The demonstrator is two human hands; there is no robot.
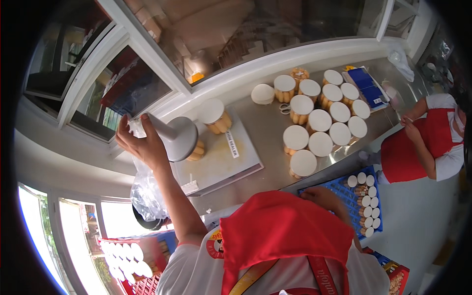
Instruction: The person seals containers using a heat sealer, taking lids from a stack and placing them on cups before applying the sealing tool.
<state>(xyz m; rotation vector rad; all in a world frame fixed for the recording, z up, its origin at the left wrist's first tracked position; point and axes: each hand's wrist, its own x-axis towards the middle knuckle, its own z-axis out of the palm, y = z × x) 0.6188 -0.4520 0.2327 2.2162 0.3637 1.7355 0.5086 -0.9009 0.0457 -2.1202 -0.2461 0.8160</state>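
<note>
My left hand (142, 142) is raised beside the grey handle (160, 127) of an induction sealer head, its fingers apart and nothing plainly held. The round grey head (180, 138) sits on a jar (197, 151) of light-brown sticks. Another jar (220, 127) with a white lid stands on the sealer's flat metal base (210, 166). Low by the counter's front edge is my right hand (319, 197), partly hidden by my red apron (284, 228); its fingers do not show clearly. Several white-lidded jars (320, 143) stand grouped on the steel counter (254, 140).
Round white discs (262, 94), scissors (284, 108) and a blue folder (367, 86) lie on the counter. A blue crate (332, 188) holds lidded jars. Clear plastic (147, 191) hangs at the left, above a red crate (145, 282). A co-worker in a red apron (409, 155) stands at the right.
</note>
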